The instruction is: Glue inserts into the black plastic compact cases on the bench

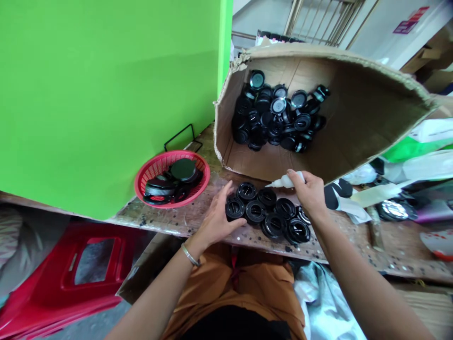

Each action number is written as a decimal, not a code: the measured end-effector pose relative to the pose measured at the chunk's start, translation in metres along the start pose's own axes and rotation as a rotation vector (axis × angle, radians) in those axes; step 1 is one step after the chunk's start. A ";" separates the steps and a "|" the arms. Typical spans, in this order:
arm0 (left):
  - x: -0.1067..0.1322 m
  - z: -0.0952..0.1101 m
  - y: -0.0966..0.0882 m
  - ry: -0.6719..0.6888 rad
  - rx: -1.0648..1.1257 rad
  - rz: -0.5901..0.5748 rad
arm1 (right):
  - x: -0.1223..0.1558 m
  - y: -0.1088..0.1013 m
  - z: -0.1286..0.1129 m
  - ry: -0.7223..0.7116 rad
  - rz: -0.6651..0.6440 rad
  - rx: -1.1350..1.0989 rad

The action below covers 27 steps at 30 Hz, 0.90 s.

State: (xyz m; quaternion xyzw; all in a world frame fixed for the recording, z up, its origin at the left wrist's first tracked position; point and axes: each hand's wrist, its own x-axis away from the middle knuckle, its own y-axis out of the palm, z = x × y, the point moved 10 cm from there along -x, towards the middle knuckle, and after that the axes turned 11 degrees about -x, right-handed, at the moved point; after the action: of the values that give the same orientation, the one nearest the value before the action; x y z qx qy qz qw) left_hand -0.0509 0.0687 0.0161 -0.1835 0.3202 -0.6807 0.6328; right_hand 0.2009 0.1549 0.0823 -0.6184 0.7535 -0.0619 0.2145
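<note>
Several round black plastic parts [255,212] stand in two close rows on the worn wooden bench. My left hand [220,218] is at the left end of the group, fingers apart, its thumb and fingers beside the nearest black part [234,208]. In my right hand [309,192] is a small white squeeze bottle [287,181] with a thin nozzle. The bottle lies nearly level, its tip pointing left just above the back row. Whether the tip touches a part, I cannot tell.
A large cardboard box [339,113] on its side holds many similar black parts [276,113]. A red basket [200,189] with black pieces stands left, by a green panel [106,104]. Bags and scraps crowd the bench's right. A red stool [63,274] is below left.
</note>
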 end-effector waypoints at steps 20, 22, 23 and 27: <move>0.011 0.000 -0.005 0.036 -0.111 0.100 | -0.006 0.010 -0.029 -0.279 -0.038 0.367; 0.011 0.000 -0.005 0.041 -0.114 0.101 | -0.002 0.008 -0.035 -0.320 -0.053 0.421; 0.011 0.000 -0.006 0.045 -0.114 0.103 | 0.001 0.007 -0.037 -0.333 -0.062 0.443; 0.011 0.002 -0.005 0.053 -0.113 0.097 | 0.012 0.004 -0.043 -0.366 -0.115 0.479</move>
State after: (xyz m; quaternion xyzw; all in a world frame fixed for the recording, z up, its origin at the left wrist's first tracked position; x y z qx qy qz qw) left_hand -0.0554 0.0576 0.0193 -0.1852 0.3835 -0.6346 0.6449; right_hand 0.1781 0.1370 0.1170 -0.5927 0.6301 -0.1375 0.4826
